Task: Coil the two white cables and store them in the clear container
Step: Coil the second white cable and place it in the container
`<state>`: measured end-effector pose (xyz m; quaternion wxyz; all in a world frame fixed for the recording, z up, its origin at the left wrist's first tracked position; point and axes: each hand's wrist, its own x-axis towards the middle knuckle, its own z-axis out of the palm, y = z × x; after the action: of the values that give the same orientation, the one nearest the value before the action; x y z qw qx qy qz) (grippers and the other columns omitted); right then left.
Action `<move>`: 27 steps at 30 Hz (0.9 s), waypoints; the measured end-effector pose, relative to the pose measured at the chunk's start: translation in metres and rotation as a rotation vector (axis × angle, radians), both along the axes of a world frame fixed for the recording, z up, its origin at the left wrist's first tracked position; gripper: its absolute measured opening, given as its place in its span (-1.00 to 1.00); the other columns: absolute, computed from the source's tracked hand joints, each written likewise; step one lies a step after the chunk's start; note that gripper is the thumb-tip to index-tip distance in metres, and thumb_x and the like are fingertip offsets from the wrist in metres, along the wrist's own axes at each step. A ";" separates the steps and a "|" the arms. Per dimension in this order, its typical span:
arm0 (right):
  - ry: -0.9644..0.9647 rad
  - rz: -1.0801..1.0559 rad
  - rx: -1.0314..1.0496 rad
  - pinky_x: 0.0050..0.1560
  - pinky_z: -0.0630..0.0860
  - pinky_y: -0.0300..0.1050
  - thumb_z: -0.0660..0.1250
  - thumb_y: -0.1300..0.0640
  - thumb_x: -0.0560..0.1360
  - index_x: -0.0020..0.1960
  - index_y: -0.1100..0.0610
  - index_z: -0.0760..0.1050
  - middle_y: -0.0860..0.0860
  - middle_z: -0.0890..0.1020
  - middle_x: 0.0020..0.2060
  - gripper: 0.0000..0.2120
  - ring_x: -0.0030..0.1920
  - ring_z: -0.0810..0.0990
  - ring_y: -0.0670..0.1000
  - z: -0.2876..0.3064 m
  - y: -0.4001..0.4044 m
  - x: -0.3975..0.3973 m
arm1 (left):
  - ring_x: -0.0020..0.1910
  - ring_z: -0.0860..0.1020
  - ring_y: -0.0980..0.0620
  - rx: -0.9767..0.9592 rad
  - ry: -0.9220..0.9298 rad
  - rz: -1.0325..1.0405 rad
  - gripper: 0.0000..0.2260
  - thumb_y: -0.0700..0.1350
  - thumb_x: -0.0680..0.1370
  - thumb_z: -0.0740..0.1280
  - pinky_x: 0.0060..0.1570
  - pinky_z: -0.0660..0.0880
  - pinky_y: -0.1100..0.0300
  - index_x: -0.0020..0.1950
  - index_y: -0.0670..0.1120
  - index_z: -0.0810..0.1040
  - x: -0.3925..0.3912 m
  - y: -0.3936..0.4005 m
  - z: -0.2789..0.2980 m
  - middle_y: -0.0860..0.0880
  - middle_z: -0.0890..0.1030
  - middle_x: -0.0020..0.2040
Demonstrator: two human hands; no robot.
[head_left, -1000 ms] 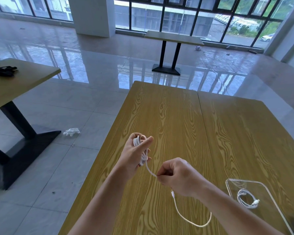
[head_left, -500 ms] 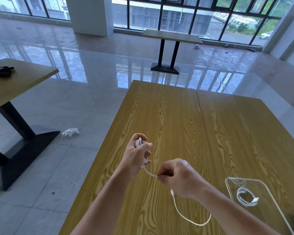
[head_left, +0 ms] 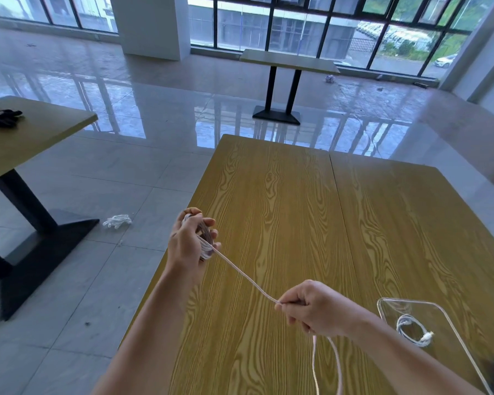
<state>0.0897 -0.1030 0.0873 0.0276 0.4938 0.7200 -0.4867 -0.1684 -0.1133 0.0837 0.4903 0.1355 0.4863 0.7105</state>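
Head view: our right hand (head_left: 314,307) has pulled away from the left hand (head_left: 190,240), drawing the cable (head_left: 246,276) taut. Left grips the coil, right pinches the strand. Tail left to wrap; first cable (head_left: 412,330) already in container (head_left: 451,323).

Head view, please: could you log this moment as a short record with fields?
left hand: holds the wound loops of the white cable
right hand: pinches the cable's straight run
loose tail: hangs below the right hand
clear container: on the wooden table, at the right
coiled cable: already inside the container
remaining: finish this coil, store it
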 end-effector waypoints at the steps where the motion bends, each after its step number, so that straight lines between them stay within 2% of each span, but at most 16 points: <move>1: -0.018 -0.035 0.022 -0.43 0.47 -0.29 0.29 0.10 0.61 -0.05 -0.02 0.69 -0.04 0.69 -0.32 -0.80 -0.48 0.52 -0.15 -0.002 0.002 0.001 | -0.38 0.58 -0.02 0.008 0.016 -0.044 -0.85 -0.16 0.51 0.27 -0.46 0.48 0.13 -0.18 0.06 0.57 -0.002 -0.001 0.001 -0.08 0.66 -0.24; 4: -0.021 -0.171 0.138 -0.47 0.45 -0.22 0.27 0.14 0.61 -0.15 0.02 0.66 -0.02 0.62 -0.39 -0.77 -0.53 0.46 -0.14 -0.002 0.008 0.001 | -0.36 0.60 -0.02 0.016 0.113 -0.232 -0.87 -0.17 0.44 0.31 -0.44 0.50 0.10 -0.19 0.06 0.57 0.002 -0.005 0.004 -0.07 0.65 -0.22; 6: 0.012 -0.245 0.213 -0.48 0.44 -0.22 0.27 0.16 0.61 -0.20 0.04 0.65 -0.02 0.59 -0.42 -0.74 -0.53 0.45 -0.15 0.001 0.011 0.000 | -0.33 0.61 -0.04 0.014 0.179 -0.312 -0.81 -0.23 0.51 0.30 -0.39 0.56 0.06 -0.19 0.05 0.57 0.007 -0.007 0.003 -0.07 0.64 -0.21; 8: 0.062 -0.295 0.256 -0.47 0.42 -0.27 0.28 0.15 0.60 -0.19 0.03 0.66 -0.04 0.59 -0.42 -0.75 -0.53 0.45 -0.18 0.006 0.012 -0.003 | -0.25 0.64 -0.05 0.001 0.218 -0.357 -0.74 -0.29 0.57 0.26 -0.25 0.64 -0.06 -0.18 0.03 0.58 0.013 -0.010 0.001 -0.07 0.63 -0.21; 11: 0.231 -0.384 0.222 -0.48 0.41 -0.27 0.31 0.16 0.61 -0.16 0.04 0.68 -0.07 0.57 -0.48 -0.77 -0.52 0.46 -0.16 0.015 0.011 -0.010 | -0.10 0.66 -0.08 -0.008 0.210 -0.402 -0.76 -0.31 0.60 0.23 -0.03 0.63 -0.20 -0.15 -0.02 0.56 0.023 -0.014 -0.002 -0.09 0.62 -0.19; 15: 0.480 -0.441 0.117 -0.51 0.40 -0.24 0.28 0.26 0.62 -0.10 0.10 0.69 0.01 0.54 -0.46 -0.76 -0.49 0.46 -0.09 0.029 0.005 -0.020 | 0.01 0.63 -0.14 -0.015 0.145 -0.419 -0.82 -0.32 0.61 0.23 -0.02 0.60 -0.23 -0.09 -0.07 0.51 0.036 -0.016 -0.006 -0.13 0.60 -0.15; 18: 0.607 -0.428 0.042 -0.52 0.40 -0.24 0.25 0.29 0.62 -0.07 0.11 0.69 0.02 0.57 -0.42 -0.74 -0.49 0.47 -0.09 0.034 -0.001 -0.026 | 0.01 0.63 -0.19 -0.017 0.090 -0.456 -0.86 -0.31 0.61 0.24 -0.02 0.59 -0.24 -0.06 -0.10 0.49 0.042 -0.017 -0.008 -0.17 0.60 -0.12; 23: 0.693 -0.335 -0.003 -0.44 0.45 -0.22 0.21 0.29 0.63 -0.02 0.05 0.70 0.03 0.60 -0.36 -0.69 -0.44 0.50 -0.05 0.039 -0.008 -0.033 | -0.17 0.65 -0.14 0.054 0.065 -0.523 -0.90 -0.30 0.61 0.24 -0.21 0.62 -0.08 -0.01 -0.11 0.47 0.054 -0.020 -0.009 -0.21 0.61 -0.11; 25: 0.727 -0.314 -0.015 -0.41 0.46 -0.21 0.21 0.29 0.63 0.04 0.09 0.70 0.05 0.60 -0.35 -0.71 -0.42 0.51 -0.04 0.039 -0.009 -0.033 | -0.25 0.65 -0.11 0.109 0.035 -0.545 -0.96 -0.23 0.59 0.26 -0.27 0.60 0.00 0.02 -0.12 0.46 0.058 -0.021 -0.007 -0.17 0.64 -0.16; 27: 0.767 -0.317 -0.034 -0.42 0.47 -0.23 0.22 0.31 0.63 0.07 0.13 0.69 0.05 0.60 -0.35 -0.73 -0.42 0.51 -0.04 0.038 -0.011 -0.034 | -0.31 0.64 -0.08 0.152 -0.007 -0.553 -0.94 -0.16 0.58 0.26 -0.32 0.59 0.05 0.03 -0.12 0.45 0.059 -0.022 -0.005 -0.14 0.62 -0.22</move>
<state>0.0554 -0.1136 0.1257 -0.3097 0.3812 0.5850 -0.6454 -0.1090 -0.1354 0.0785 0.6555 0.2968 0.3745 0.5848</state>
